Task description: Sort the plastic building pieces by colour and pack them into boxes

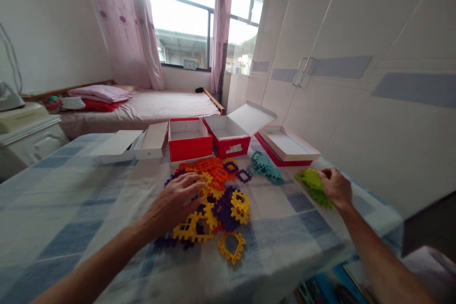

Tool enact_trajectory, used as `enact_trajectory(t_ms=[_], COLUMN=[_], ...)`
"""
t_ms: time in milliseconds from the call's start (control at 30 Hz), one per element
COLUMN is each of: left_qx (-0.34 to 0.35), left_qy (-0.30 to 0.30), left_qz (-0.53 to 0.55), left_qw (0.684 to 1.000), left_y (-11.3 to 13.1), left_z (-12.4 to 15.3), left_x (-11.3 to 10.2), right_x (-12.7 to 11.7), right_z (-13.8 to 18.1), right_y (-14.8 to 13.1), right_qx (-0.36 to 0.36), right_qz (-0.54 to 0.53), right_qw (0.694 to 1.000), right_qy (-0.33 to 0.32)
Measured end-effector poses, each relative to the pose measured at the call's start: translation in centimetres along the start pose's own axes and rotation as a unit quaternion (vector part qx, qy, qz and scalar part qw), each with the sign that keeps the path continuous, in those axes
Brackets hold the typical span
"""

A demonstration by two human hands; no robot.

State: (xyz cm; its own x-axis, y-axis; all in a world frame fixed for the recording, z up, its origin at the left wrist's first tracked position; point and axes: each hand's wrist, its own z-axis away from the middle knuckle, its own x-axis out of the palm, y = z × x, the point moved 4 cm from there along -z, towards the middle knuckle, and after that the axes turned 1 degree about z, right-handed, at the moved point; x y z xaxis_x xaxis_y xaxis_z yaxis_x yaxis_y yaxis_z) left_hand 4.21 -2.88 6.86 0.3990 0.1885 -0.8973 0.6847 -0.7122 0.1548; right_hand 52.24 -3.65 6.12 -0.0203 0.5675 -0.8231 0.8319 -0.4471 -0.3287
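My left hand [181,198] rests over a mixed heap of toothed plastic building pieces, its fingers stretched and apart. Around it lie yellow pieces [192,229], purple pieces [225,209] and orange-red pieces [210,167]. One yellow piece [232,247] with an open middle lies apart at the front of the heap. At the right, my right hand [336,187] has its fingers closed at the edge of a small stack of green toothed pieces [313,185]. The fingertips pinch what looks like a green piece. Between the two groups sits a pile of teal pieces [265,167].
Behind the pieces stand an open red box [190,148], another red box [231,147] with its lid raised, and a shallow red-and-white box [290,149]. White boxes [151,142] are at the left. A checked cloth [107,204] covers the table; a bed [167,102] lies beyond.
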Motion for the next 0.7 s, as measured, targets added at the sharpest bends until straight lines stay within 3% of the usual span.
enact_trajectory(t_ms=[100,200,333,467,600,700], left_qx=[0.068,0.106,0.078,0.004,-0.074,-0.115], left_qy=[-0.016,-0.055,-0.076,-0.054,-0.01,0.03], left_qz=[0.039,0.035,0.019,0.05,0.069,0.067], left_qw=[0.997,0.992,0.994,0.997,0.995,0.991], left_y=[3.6,4.9,3.2,0.6,-1.4,-2.7], left_z=[-0.5,-0.9,-0.7,0.4,1.3,1.8], left_x=[0.8,1.7,2.1,1.8,1.5,1.3], right_x=[0.3,0.2,0.6,0.3,-0.5,-0.9], right_z=[-0.1,1.0,4.4,9.4,14.4,17.1], right_y=[0.3,-1.6,-6.9,-13.1,-18.5,-21.6], right_qx=[-0.016,-0.094,-0.241,-0.307,-0.373,-0.431], right_qz=[0.054,0.069,-0.057,-0.185,-0.234,-0.231], right_qw=[0.998,0.991,0.968,0.931,0.88,0.845], right_qy=[0.012,0.064,0.031,-0.072,-0.177,-0.218])
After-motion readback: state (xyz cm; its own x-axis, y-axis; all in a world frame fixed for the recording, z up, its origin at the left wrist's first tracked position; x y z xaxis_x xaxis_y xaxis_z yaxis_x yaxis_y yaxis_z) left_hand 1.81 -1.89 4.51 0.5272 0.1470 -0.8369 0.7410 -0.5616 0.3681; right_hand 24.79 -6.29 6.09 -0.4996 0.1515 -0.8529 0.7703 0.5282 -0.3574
